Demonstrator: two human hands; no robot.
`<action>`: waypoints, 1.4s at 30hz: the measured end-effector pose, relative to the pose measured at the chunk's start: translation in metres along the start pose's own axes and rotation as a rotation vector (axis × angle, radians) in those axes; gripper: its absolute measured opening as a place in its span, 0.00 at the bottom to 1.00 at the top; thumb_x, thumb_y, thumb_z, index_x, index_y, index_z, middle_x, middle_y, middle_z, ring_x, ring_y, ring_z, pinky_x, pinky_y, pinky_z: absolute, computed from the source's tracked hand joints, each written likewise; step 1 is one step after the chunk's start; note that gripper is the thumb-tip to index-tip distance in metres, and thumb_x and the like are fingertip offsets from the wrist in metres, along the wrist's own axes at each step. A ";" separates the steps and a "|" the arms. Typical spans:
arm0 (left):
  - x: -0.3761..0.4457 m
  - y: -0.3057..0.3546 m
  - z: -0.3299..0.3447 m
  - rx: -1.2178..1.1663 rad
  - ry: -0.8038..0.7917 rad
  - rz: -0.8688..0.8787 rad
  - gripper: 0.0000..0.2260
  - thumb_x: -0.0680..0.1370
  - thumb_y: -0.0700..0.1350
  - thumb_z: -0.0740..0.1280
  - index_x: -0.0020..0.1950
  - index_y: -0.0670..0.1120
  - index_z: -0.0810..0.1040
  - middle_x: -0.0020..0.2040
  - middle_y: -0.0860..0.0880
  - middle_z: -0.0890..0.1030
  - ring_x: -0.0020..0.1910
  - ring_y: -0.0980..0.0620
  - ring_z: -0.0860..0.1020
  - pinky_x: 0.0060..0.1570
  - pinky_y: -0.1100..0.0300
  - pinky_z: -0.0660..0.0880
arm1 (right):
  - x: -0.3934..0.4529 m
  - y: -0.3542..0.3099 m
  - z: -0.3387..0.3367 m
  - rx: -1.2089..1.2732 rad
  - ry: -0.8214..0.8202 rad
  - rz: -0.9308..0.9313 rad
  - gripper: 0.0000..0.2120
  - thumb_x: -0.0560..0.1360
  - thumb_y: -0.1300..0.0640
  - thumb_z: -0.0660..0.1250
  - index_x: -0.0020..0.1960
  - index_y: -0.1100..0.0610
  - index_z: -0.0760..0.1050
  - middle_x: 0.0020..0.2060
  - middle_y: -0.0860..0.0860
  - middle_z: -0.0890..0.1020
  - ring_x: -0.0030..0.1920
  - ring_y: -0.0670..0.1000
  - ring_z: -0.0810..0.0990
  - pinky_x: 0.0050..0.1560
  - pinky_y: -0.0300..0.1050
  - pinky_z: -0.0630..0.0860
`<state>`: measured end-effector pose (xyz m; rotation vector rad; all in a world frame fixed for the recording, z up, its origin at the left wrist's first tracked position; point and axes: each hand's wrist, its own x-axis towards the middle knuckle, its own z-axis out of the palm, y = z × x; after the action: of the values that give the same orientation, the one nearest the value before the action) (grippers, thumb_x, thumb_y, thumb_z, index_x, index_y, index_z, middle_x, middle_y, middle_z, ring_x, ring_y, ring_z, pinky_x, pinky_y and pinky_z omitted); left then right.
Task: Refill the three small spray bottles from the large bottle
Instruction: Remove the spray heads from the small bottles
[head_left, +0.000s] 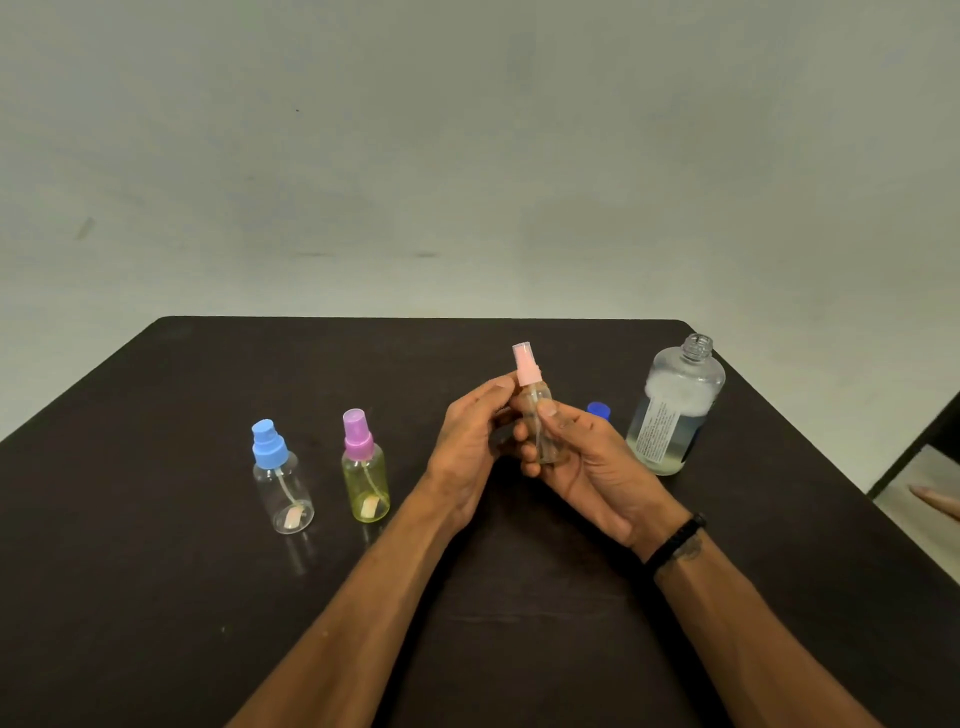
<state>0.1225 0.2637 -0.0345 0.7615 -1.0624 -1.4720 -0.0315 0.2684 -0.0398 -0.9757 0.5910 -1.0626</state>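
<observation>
Head view: both forearms run off the bottom edge. The blue cap (598, 410) is mostly hidden behind the right hand (587, 457); only its top shows. The lower body of the pink-capped spray bottle (540, 415) is partly covered by fingers, and whether it holds liquid cannot be read through the clear wall. At the right frame edge, a pale shape beyond the table is cut off and cannot be identified.

The pink-capped spray bottle is held upright above the dark table (156, 597) between both hands. The right hand grasps its body, thumb across the front and fingers curled behind. The left hand (470, 441) holds it from the other side, thumb tip just below the pink sprayer head, which stands above both hands.

Just right of the grip, beyond the right hand, the large clear bottle (675, 410) stands on the table, uncapped, neck open. It holds clear liquid in its lower part with white foam above, and carries a printed label. The blue cap lies between this bottle and the grip.

Left of the grip stands the purple-capped spray bottle (365, 467), yellow-tinted, dip tube visible inside. Further left stands the blue-capped spray bottle (280, 480), clear, dip tube visible. Both are upright, capped, apart from each other; their liquid level is hard to make out.

A black band (675, 540) circles the right wrist.
</observation>
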 end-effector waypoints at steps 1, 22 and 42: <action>0.000 0.000 -0.001 -0.004 0.008 0.011 0.14 0.86 0.47 0.63 0.64 0.43 0.85 0.39 0.44 0.77 0.34 0.52 0.76 0.33 0.56 0.78 | -0.001 -0.001 0.000 0.008 0.010 -0.005 0.18 0.84 0.55 0.65 0.68 0.65 0.78 0.46 0.56 0.81 0.41 0.49 0.79 0.41 0.41 0.78; -0.001 0.000 0.000 0.010 0.109 0.026 0.21 0.73 0.52 0.78 0.62 0.45 0.82 0.50 0.46 0.86 0.45 0.50 0.83 0.44 0.52 0.81 | 0.000 0.006 -0.002 -0.083 0.019 -0.002 0.20 0.81 0.56 0.72 0.70 0.64 0.78 0.54 0.61 0.80 0.45 0.52 0.79 0.45 0.45 0.78; -0.003 0.003 0.003 -0.002 0.094 -0.002 0.18 0.76 0.52 0.74 0.61 0.44 0.84 0.56 0.42 0.86 0.52 0.46 0.81 0.48 0.52 0.80 | -0.002 0.003 -0.001 -0.142 0.114 -0.065 0.21 0.78 0.55 0.75 0.69 0.60 0.79 0.57 0.64 0.84 0.56 0.60 0.82 0.53 0.52 0.80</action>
<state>0.1215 0.2672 -0.0309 0.8228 -0.9890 -1.4243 -0.0316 0.2709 -0.0433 -1.0688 0.7403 -1.1508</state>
